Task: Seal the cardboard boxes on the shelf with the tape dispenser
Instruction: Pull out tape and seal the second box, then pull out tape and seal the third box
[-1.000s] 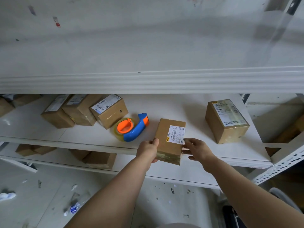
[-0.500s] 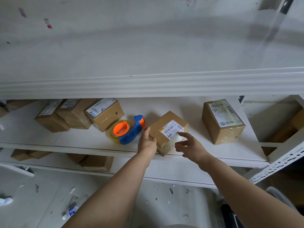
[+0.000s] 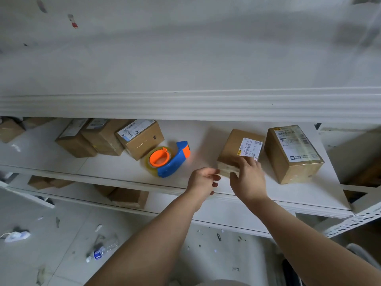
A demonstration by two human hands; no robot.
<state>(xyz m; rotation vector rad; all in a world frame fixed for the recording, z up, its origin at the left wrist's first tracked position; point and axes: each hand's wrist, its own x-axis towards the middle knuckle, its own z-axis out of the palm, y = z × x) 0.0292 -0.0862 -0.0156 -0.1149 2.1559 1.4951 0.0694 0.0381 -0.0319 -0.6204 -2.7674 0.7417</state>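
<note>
Cardboard box (image 3: pixel 235 149), small, labelled: on shelf (image 3: pixel 115 170), just beside larger box (image 3: pixel 292 157). Judged light, stiff; hold by opposite side walls. Right hand (image 3: pixel 248 179) fingers straight on its near edge; left hand (image 3: pixel 203 179) loosely curled, empty. Tape dispenser (image 3: pixel 168 162) to its left, untouched.

The left forearm (image 3: pixel 154 244) and right forearm (image 3: pixel 309 244), both bare, reach up and forward from the bottom of the view, drawing closer toward the wrists. The left hand (image 3: pixel 203 179) shows its back, its fingers loosely curled toward the right and gripping nothing. The right hand (image 3: pixel 248 178) is just beside it, a little farther forward, back up, with its fingers stretched ahead and its thumb spread to the left. The fingertips are blurred.
</note>
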